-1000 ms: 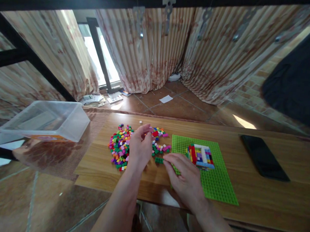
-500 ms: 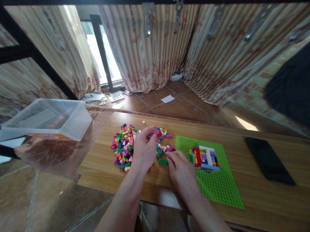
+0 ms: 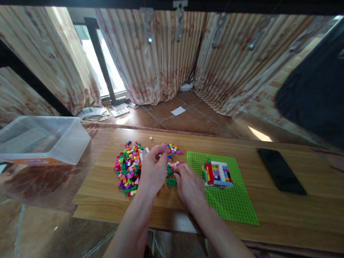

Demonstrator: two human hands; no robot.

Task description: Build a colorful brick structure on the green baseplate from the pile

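Note:
A heap of small coloured bricks [image 3: 128, 167] lies on the wooden table [image 3: 271, 209]. My left hand [image 3: 153, 168] rests at the heap's right side, with thumb and fingers pinched together over the bricks; what they hold is too small to name. My right hand [image 3: 189, 185] lies just right of it, fingers curled down among the loose bricks near a green brick [image 3: 171, 181]. A green baseplate [image 3: 228, 200] sits to the right and carries a low multicoloured brick block [image 3: 217, 173].
A clear plastic tub [image 3: 37, 138] stands at the left on a brown mat. A black phone [image 3: 281, 171] lies on the table at the right. Curtains, a tiled floor and papers are beyond the table's far edge.
My right hand has moved left, from the baseplate's left edge into the loose bricks beside my left hand. The left hand has stayed pinched at the heap. The view has shifted slightly.

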